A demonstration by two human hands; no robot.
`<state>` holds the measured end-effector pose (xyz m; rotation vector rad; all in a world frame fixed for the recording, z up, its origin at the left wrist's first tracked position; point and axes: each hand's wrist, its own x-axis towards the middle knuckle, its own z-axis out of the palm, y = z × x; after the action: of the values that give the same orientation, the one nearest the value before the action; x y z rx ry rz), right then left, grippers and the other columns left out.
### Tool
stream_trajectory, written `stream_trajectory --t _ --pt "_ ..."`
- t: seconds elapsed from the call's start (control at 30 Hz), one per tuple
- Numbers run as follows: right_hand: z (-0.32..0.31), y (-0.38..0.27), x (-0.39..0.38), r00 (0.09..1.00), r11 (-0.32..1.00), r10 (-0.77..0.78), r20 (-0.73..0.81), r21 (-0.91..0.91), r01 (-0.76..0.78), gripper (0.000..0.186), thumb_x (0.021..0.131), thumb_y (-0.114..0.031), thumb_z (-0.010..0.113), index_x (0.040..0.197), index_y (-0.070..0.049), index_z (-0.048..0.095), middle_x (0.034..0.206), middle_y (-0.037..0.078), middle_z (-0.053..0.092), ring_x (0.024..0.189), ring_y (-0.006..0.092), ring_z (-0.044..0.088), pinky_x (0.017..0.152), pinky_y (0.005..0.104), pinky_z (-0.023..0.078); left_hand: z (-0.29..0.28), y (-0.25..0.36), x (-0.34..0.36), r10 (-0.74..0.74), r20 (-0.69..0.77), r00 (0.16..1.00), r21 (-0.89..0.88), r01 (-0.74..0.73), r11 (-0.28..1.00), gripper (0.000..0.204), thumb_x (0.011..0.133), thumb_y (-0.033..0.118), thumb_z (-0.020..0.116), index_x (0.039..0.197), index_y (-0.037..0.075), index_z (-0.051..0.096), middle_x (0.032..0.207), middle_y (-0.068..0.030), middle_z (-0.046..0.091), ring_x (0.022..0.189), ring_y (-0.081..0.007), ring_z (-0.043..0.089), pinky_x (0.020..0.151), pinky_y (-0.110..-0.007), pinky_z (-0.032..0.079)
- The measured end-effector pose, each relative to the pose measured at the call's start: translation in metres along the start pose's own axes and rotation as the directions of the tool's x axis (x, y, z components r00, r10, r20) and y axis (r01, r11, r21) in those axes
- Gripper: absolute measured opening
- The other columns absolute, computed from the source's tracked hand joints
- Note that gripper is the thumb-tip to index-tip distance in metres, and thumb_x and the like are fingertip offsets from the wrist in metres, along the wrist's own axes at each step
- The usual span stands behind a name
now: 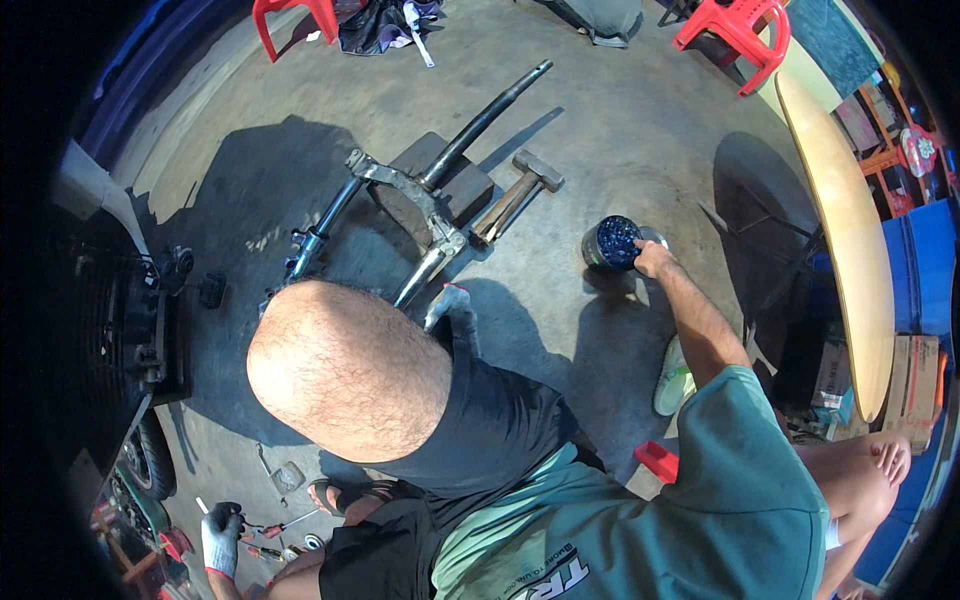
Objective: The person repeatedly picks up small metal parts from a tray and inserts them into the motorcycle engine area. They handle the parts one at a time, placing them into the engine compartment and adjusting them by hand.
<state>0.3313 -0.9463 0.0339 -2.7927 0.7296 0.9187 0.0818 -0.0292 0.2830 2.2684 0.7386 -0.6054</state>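
My bare right hand reaches out and closes on the right side of a round, dark-walled container. Lumpy blue-black contents glint inside it; I cannot make out what they are. At the lower left, my left hand wears a white work glove with dark fingers. Its fingers are closed on a short, thin white stick. Screwdrivers and other small tools lie beside it. Another glove with red trim lies beyond my raised knee, near the motorcycle front fork.
The fork rests across a dark block; a hammer lies right of it. A motorcycle stands at left. At right are a round-topped table, cardboard boxes and a seated person's knee. Red chairs stand far off.
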Motion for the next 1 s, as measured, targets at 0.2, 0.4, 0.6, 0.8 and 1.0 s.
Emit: stream_trajectory --t 0.2,0.4,0.6,0.8,1.0 --pt "0.001 0.008 -0.001 1.000 1.000 0.025 -0.001 0.006 -0.025 0.063 0.087 -0.021 0.057 0.150 -0.023 0.051 0.139 0.018 0.062 0.129 0.0354 0.060 0.109 0.0486 0.048 0.000 0.000 0.002 -0.004 0.005 1.000 -0.004 0.004 1.000 0.018 0.090 0.000 0.056 0.104 -0.003 0.066 0.084 -0.0061 0.066 0.071 -0.0124 0.060 0.060 -0.027 0.048" --pt "0.014 0.021 0.020 0.996 0.996 -0.066 -0.057 0.059 0.070 0.065 0.082 -0.021 0.058 0.147 -0.021 0.054 0.133 0.020 0.065 0.125 0.0379 0.062 0.108 0.0470 0.049 -0.001 0.004 0.002 -0.011 0.008 1.000 0.015 0.011 1.000 0.018 0.089 0.000 0.056 0.104 -0.002 0.067 0.084 -0.0054 0.065 0.073 -0.0119 0.059 0.060 -0.027 0.048" --pt "0.022 0.045 0.037 0.993 0.878 -0.113 0.041 0.473 0.080 0.040 0.084 -0.013 0.057 0.123 -0.011 0.064 0.092 0.014 0.070 0.077 0.0297 0.068 0.070 0.0411 0.057 0.000 0.004 0.009 0.009 0.018 1.000 -0.016 -0.009 1.000 0.020 0.089 -0.001 0.055 0.105 -0.002 0.067 0.084 -0.0052 0.065 0.075 -0.0127 0.061 0.062 -0.028 0.051" --pt "-0.029 -0.019 -0.031 0.916 0.193 -0.330 0.229 0.966 -0.172 0.021 0.094 0.000 0.055 0.109 -0.013 0.062 0.071 -0.003 0.053 0.052 0.0079 0.049 0.045 0.0263 0.044 0.000 0.009 -0.011 0.008 -0.025 1.000 -0.035 -0.009 0.999 0.019 0.090 0.002 0.057 0.105 -0.003 0.067 0.083 -0.0064 0.066 0.070 -0.0127 0.062 0.062 -0.029 0.052" --pt "-0.113 -0.169 -0.096 0.681 -0.010 -0.732 -0.011 1.000 0.005 0.035 0.093 -0.003 0.062 0.127 -0.004 0.062 0.098 0.005 0.064 0.073 0.0136 0.057 0.071 0.0295 0.050 0.000 0.022 -0.020 0.042 -0.028 0.999 0.162 -0.037 0.986 0.024 0.090 0.011 0.064 0.108 -0.002 0.073 0.088 -0.0142 0.074 0.076 -0.0163 0.068 0.071 -0.032 0.055"
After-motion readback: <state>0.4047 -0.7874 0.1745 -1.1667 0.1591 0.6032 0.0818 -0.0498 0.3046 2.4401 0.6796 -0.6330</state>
